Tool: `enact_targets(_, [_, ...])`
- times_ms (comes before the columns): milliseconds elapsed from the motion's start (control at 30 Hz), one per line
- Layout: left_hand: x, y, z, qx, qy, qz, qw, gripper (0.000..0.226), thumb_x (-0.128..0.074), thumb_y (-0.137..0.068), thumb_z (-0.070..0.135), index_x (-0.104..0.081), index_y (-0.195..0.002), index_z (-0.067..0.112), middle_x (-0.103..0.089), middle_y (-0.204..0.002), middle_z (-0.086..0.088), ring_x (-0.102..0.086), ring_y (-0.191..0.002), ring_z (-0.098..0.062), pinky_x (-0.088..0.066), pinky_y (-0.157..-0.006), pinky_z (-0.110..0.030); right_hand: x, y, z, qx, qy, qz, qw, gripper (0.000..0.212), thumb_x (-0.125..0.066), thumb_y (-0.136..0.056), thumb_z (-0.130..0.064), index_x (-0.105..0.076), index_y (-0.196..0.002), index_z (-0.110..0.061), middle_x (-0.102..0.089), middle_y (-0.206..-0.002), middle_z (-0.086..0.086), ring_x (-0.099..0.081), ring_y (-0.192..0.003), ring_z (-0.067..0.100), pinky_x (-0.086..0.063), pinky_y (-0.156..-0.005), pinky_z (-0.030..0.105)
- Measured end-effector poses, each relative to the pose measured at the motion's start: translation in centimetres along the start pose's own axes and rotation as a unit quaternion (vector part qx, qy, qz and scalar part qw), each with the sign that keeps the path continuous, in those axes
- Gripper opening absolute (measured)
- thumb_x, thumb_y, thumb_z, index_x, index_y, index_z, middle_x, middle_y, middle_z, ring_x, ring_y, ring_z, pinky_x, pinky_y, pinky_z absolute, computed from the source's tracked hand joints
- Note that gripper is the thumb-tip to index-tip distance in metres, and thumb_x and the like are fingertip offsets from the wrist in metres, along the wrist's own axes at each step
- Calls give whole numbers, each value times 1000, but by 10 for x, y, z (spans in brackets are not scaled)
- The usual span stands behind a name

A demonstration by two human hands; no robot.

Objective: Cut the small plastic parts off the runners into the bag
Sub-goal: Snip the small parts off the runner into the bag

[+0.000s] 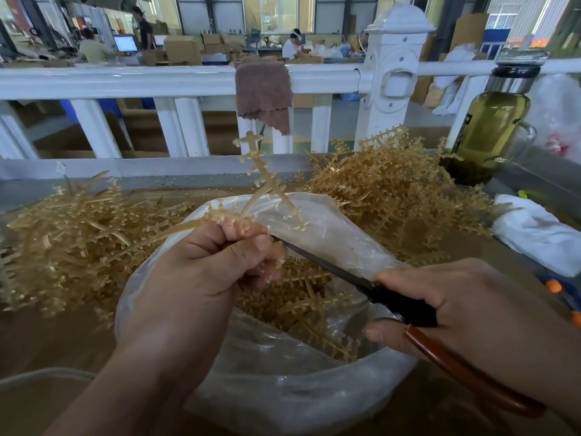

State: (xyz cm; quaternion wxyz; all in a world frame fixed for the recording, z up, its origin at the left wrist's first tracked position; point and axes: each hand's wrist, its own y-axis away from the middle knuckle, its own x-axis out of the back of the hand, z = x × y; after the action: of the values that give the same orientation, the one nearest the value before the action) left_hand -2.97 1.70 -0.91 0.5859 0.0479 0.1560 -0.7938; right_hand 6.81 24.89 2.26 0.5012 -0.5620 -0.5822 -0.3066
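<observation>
My left grip [201, 262] is closed round a translucent amber plastic runner with small parts along its branches [267, 180], pinched between my thumb and curled fingers. The runner rises up and away from that grip, its cross-shaped tip tilted toward the railing. My right grip [471, 309] is wrapped round black-bladed scissors with a reddish-brown handle [386, 294]. The blades reach from the right grip across to the left one, and their tip lies at my left fingertips, against a lower branch of the runner. I cannot tell whether the blades are parted.

Below both grips sits a clear plastic bag [267, 382], mouth open, on the brown tabletop [47, 341]. Amber pieces [298, 297] lie inside it, directly beneath the blades. Outward of the left grip lies a low heap of amber runners [72, 237]; beyond the right grip is a second, taller heap [393, 184]. Farther past the right grip stands a glass bottle of yellow-green liquid with a dark cap [490, 127], and nearer, outward of that grip, a crumpled white bundle [540, 234]. Well ahead of the left grip a brown cloth [264, 92] hangs over a white railing [125, 80].
</observation>
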Motion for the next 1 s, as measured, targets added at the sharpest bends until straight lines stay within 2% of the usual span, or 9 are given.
enact_targets(67, [-1, 1, 0, 6, 7, 1, 1000, 14, -84, -61, 23, -76, -73, 23, -75, -80, -6, -73, -74, -16, -57, -60, -24, -1, 0, 0, -2, -1, -6, 1000, 52, -43, -77, -79, -59, -81, -29, -60, -70, -14, -59, -66, 3, -46, -63, 24])
enact_targets(233, [-3, 0, 1, 22, 41, -9, 999, 5, -74, -70, 20, -75, -74, 23, -73, -80, -6, -70, -71, -14, -56, -58, -24, 0, 0, 0, -1, -3, -4, 1000, 56, -40, -77, -82, -61, -83, -31, -61, -69, -13, -60, -66, 2, -44, -61, 19])
enact_targets(400, [-3, -1, 3, 17, 35, -18, 999, 11, -80, -70, 14, -75, -72, 24, -73, -79, -5, -69, -70, -13, -54, -57, -23, -2, 0, 0, 2, 3, 7, 1000, 54, -40, -77, -81, -61, -83, -32, -60, -67, -14, -59, -63, 3, -46, -61, 25])
enact_targets(533, [-2, -2, 3, 16, 44, -32, 998, 9, -69, -78, 15, -74, -74, 22, -72, -79, -6, -68, -69, -14, -51, -56, -22, -2, -1, 1, 9, -15, 6, 1000, 51, -45, -78, -80, -61, -85, -32, -61, -71, -14, -59, -65, 2, -45, -62, 23])
enact_targets(700, [-2, -2, 1, 15, 18, -21, 1000, 11, -71, -76, 15, -75, -71, 25, -74, -79, -6, -69, -69, -13, -54, -56, -22, -3, -2, 3, 21, -25, -10, 999, 54, -41, -81, -84, -62, -85, -34, -62, -73, -16, -61, -66, 0, -47, -60, 21])
enact_targets(800, [-4, 0, 2, 12, 13, -14, 1000, 14, -80, -71, 15, -74, -67, 26, -74, -76, -5, -70, -68, -12, -55, -55, -22, -4, -2, 3, 11, -19, -7, 1000, 54, -40, -80, -83, -60, -86, -34, -62, -73, -15, -60, -67, 0, -45, -60, 19])
enact_targets(900, [-4, 1, 3, 16, 17, -16, 1000, 15, -78, -74, 13, -74, -67, 26, -74, -77, -5, -71, -70, -13, -55, -57, -23, -4, -1, 2, 4, -11, -4, 1000, 51, -43, -78, -79, -60, -85, -32, -61, -72, -14, -60, -66, 2, -45, -61, 22])
enact_targets(1000, [-4, 2, 4, 19, 28, -23, 999, 13, -75, -75, 13, -73, -68, 24, -72, -77, -6, -70, -69, -14, -55, -56, -24, -3, 1, 0, 3, -6, 1, 1000, 47, -46, -78, -76, -59, -81, -31, -59, -70, -14, -58, -64, 3, -42, -57, 17])
